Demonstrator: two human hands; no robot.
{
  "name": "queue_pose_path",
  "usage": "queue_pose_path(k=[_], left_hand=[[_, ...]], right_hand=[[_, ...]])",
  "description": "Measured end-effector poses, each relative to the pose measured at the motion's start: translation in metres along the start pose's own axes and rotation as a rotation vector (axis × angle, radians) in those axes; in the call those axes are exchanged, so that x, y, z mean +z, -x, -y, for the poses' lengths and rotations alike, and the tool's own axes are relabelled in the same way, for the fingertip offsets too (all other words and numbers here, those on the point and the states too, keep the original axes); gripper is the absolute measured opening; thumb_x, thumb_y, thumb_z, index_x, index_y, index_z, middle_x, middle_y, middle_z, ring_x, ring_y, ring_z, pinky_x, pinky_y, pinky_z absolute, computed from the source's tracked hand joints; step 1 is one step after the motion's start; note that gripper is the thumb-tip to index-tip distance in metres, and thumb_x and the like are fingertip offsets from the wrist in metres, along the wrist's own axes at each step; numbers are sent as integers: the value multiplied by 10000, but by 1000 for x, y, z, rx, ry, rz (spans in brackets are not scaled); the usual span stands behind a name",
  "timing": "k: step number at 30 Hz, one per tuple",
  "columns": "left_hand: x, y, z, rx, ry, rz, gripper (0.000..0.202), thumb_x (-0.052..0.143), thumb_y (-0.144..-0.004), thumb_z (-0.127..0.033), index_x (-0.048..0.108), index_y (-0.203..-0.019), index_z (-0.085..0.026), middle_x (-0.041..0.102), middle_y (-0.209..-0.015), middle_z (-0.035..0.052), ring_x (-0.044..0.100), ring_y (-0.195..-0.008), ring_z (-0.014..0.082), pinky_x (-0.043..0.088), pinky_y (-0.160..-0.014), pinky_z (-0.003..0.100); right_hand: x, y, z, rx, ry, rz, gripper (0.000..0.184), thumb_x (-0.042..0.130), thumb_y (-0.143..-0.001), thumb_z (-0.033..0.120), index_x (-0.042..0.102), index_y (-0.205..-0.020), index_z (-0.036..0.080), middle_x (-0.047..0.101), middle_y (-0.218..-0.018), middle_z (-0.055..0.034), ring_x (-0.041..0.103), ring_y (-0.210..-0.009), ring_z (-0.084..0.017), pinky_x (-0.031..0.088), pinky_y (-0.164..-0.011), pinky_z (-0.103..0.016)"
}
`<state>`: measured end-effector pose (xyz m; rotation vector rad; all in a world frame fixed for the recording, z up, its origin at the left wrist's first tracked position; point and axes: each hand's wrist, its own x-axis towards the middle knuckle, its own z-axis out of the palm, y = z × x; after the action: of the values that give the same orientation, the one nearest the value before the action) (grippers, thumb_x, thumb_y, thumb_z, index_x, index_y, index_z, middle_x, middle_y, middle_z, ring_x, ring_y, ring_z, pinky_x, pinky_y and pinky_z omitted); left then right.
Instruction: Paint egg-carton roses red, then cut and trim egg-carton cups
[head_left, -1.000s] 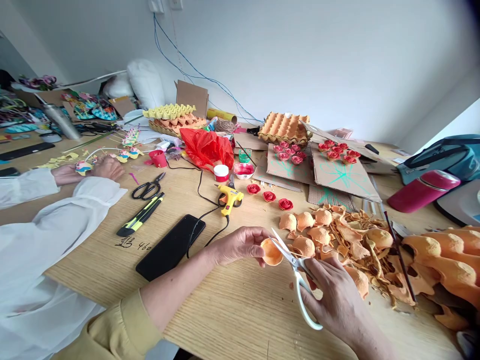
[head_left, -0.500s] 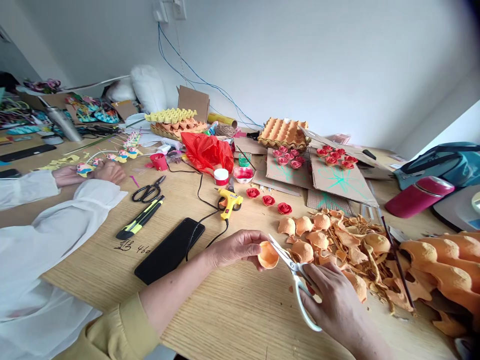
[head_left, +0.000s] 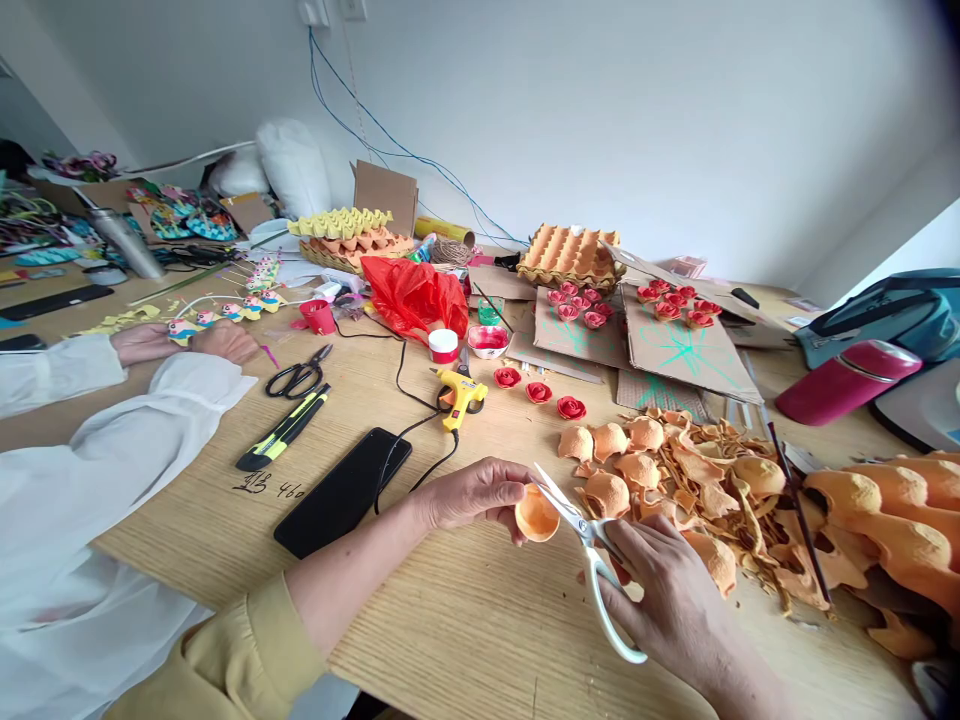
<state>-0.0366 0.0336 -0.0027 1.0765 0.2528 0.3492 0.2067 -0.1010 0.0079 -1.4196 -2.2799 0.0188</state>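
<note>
My left hand (head_left: 471, 494) pinches a small orange egg-carton cup (head_left: 537, 517) above the wooden table (head_left: 480, 630). My right hand (head_left: 671, 600) grips white-handled scissors (head_left: 592, 555), whose open blades touch the cup's rim. A pile of cut orange cups and scraps (head_left: 690, 480) lies just right of both hands. Three red paper roses (head_left: 538, 391) sit beyond the cup.
A black phone (head_left: 343, 491), a yellow glue gun (head_left: 461, 392) with its cord, a utility knife (head_left: 281, 428) and black scissors (head_left: 298, 375) lie to the left. A person in white sleeves (head_left: 112, 440) works at the left. Cardboard sheets with roses (head_left: 675, 345), egg trays (head_left: 568, 255) and a pink bottle (head_left: 844, 380) stand behind.
The cup has turned slightly in my left hand and the scissor blades have shifted along its rim. The other person's hands moved a little.
</note>
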Motion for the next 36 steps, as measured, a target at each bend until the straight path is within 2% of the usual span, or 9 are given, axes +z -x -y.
queue_pose_path(k=[7,11,15,20,24,27,30,33,36], left_hand=[[-6,0,4,-24,37,22,571,799,-790,-590,721,-1066,-95,686,-862,63,610,-637,109,515,-593,238],[-3,2,-1,-17,35,49,582,768,-809,-610,729,-1015,-68,668,-836,74,599,-657,121,486,-538,213],[-3,2,-4,-9,42,43,607,763,-807,-620,735,-1048,-63,669,-851,79,593,-677,126,478,-525,208],[-4,1,-3,26,76,10,553,813,-798,-537,720,-1152,-124,681,-1006,95,633,-813,149,520,-630,223],[-2,0,-5,81,67,-16,582,843,-801,-443,659,-1289,-184,676,-1047,85,678,-899,175,560,-809,316],[0,-2,-5,121,24,-70,600,879,-765,-412,638,-1267,-188,671,-1054,84,700,-927,202,547,-838,341],[-1,-4,-5,173,-55,-162,586,926,-696,-401,636,-1159,-188,651,-1051,61,676,-948,193,524,-810,299],[-5,-6,-5,245,-267,-280,606,955,-636,-408,634,-1097,-179,637,-1020,36,619,-920,153,487,-810,259],[-9,-6,-5,261,-535,-378,602,936,-653,-421,629,-1110,-178,651,-1055,46,601,-886,147,480,-796,260]], right_hand=[[-3,1,2,-22,-31,22,289,607,-954,310,389,-776,243,525,-649,47,494,-583,-132,383,-620,-272],[-4,0,0,-45,-23,2,264,564,-983,285,407,-775,240,515,-632,49,491,-565,-124,372,-591,-258],[-1,-2,-4,-38,0,-18,294,549,-1005,338,417,-761,240,518,-612,49,482,-534,-115,365,-565,-255],[3,-1,-10,56,-14,-57,262,546,-1005,356,452,-789,241,535,-621,47,493,-536,-121,401,-580,-264],[3,0,-9,142,-72,-68,253,536,-1002,386,486,-802,239,565,-642,32,522,-572,-136,434,-597,-272],[-1,-1,-7,245,-174,-49,288,517,-1005,422,513,-787,234,573,-647,28,521,-574,-135,437,-566,-257],[-6,-3,-4,342,-287,-27,318,514,-997,457,553,-783,226,569,-647,25,528,-587,-133,440,-554,-242],[-9,-3,-2,384,-356,-31,328,535,-975,468,567,-765,219,557,-645,22,519,-593,-133,437,-556,-239],[-9,-3,-2,409,-382,-45,318,551,-963,461,576,-763,214,556,-651,19,509,-596,-133,430,-551,-235]])
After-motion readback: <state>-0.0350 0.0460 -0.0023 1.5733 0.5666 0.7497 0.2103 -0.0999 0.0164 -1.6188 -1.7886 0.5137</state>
